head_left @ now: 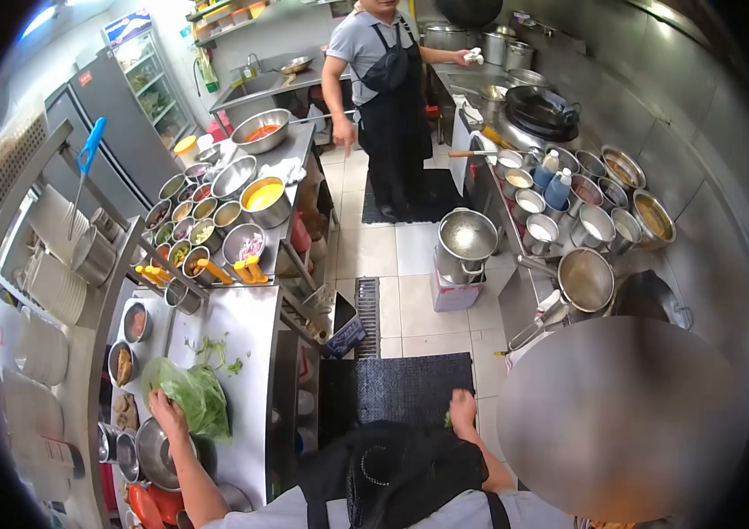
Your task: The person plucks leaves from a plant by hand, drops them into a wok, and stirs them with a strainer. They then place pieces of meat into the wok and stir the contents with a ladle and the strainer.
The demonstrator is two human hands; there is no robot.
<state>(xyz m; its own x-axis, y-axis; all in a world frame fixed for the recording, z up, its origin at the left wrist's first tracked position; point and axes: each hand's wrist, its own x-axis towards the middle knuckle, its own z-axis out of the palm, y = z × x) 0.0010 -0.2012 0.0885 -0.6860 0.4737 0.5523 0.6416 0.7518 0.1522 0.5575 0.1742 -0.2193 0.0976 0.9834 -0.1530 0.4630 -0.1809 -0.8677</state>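
Green plastic bag [202, 401] lies on the counter [253, 328] beside loose leaves [213, 350], the left hand [167, 413] gripping its edge; the right hand [462, 413] curls its fingers around a green scrap [448, 420].

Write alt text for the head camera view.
In a kitchen, a person's left hand touches a green plastic bag on a steel counter; the right hand, seemingly holding something green, is over a dark mat. Ahead, another person in a black apron stands beyond a large metal pot.
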